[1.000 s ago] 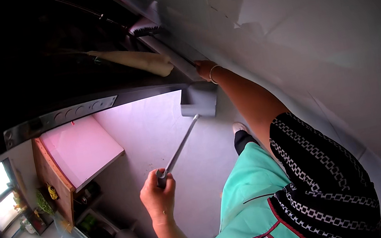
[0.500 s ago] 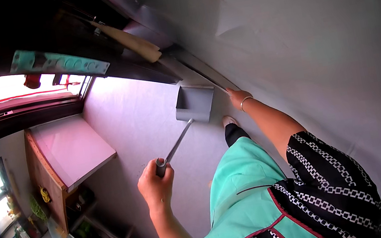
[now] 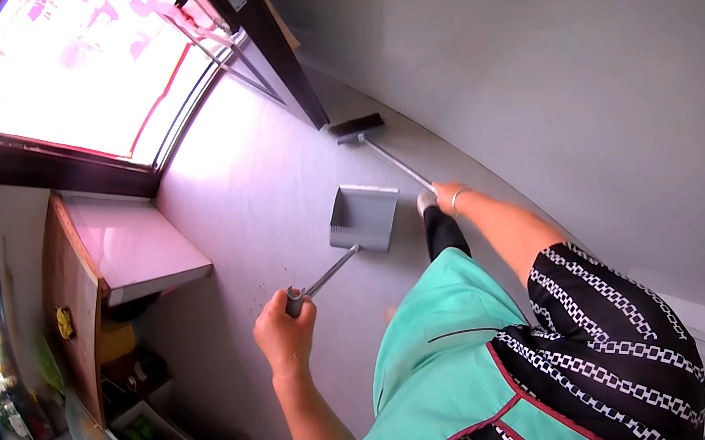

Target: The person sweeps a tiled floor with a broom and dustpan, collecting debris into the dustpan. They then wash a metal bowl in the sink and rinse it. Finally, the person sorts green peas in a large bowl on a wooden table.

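My left hand (image 3: 281,334) is closed round the top of the long handle of a grey dustpan (image 3: 368,215). The pan lies on the floor ahead of me, its mouth facing away, and no debris can be made out inside. A broom (image 3: 399,161) with a grey pole and dark bristles is gripped in my right hand (image 3: 450,198). Its head rests on the floor beyond the dustpan, beside the lower end of a dark door (image 3: 289,63). The broom head and the pan stand apart.
Bright light comes through a doorway with a dark sill (image 3: 54,163) at far left. A pale-topped wooden cabinet (image 3: 146,240) stands at left, with cluttered shelves nearer me. A grey wall (image 3: 573,90) runs along the right. Small dark specks (image 3: 262,291) lie on the floor by my left hand.
The view has turned, and the door now stands swung aside, showing more of the doorway. The broom head, hidden before behind the door, has come into sight. Both hands keep their grips.
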{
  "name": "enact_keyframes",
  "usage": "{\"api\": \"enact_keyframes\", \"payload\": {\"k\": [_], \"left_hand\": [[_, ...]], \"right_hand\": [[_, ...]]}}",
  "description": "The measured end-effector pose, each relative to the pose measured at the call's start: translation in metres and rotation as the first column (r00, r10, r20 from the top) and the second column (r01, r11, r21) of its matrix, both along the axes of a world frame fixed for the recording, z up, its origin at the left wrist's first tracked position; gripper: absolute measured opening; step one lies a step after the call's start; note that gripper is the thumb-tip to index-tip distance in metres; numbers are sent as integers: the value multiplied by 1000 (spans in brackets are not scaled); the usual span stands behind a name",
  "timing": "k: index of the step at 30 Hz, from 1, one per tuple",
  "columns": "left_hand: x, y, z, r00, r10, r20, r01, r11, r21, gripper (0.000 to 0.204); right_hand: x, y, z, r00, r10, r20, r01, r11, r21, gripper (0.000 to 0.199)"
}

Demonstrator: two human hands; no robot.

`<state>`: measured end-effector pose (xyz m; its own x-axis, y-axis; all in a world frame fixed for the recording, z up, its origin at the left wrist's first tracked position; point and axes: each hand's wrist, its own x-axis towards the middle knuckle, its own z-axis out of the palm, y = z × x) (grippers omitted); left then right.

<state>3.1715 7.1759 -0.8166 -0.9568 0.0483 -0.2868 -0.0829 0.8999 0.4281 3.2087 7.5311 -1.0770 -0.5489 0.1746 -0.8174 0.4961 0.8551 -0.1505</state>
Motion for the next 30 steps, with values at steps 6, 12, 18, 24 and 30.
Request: {"api": "enact_keyframes", "payload": {"k": [6, 12, 18, 24, 30], "left_hand": [[133, -81, -5, 997, -8, -77, 2, 997, -73, 16], [249, -196, -48, 981, 158, -115, -166, 984, -64, 18], [312, -308, -37, 968, 233, -94, -238, 970, -49, 18], [316, -433, 2, 974, 199, -107, -206, 977, -52, 19], [321, -521, 1, 965, 238, -113, -242, 970, -21, 20]], "right_hand": [[174, -147, -7, 991, -128, -46, 117, 975, -189, 53], [248, -299, 11, 938, -318, 140, 347, 833, -431, 46], [285, -418, 25, 855, -421, 303, 519, 691, -504, 44], [299, -556, 44, 826, -459, 328, 564, 662, -493, 48], [281, -601, 69, 765, -550, 335, 637, 577, -510, 47]]}}
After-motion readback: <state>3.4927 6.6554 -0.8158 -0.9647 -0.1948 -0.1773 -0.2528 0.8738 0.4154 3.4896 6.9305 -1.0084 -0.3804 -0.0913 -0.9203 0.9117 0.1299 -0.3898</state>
